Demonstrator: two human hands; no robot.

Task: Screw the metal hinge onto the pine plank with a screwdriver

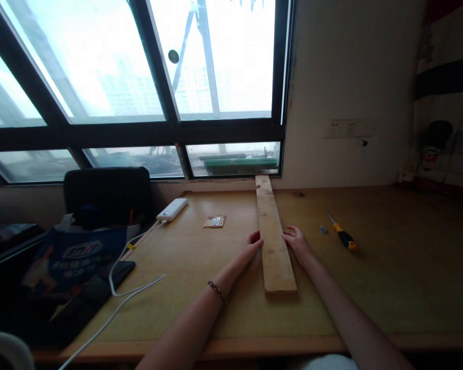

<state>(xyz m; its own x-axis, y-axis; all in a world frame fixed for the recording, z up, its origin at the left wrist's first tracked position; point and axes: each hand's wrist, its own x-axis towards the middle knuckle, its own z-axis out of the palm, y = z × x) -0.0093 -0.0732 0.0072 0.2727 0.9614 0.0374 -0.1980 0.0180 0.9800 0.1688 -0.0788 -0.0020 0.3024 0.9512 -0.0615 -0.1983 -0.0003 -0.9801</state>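
Observation:
A long, narrow wooden board (274,236) lies lengthwise across the table, its far end close to the window sill. My left hand (251,245) grips the board's left edge, with the fingers partly hidden at its side. On the opposite edge, my right hand (296,244) holds the board with bent fingers. To the right of that hand lie several screws (323,230). Beyond them is a screwdriver (344,236) with a yellow and black handle. Left of the board, a small packet with metal hinge-like plates (216,221) rests on the tabletop.
A white power bank (172,209) sits at the table's left edge, and its white cable (118,294) trails toward the front. Beside the table stand a black chair (107,190) and a blue bag (81,252). The wall carries a socket panel (349,128).

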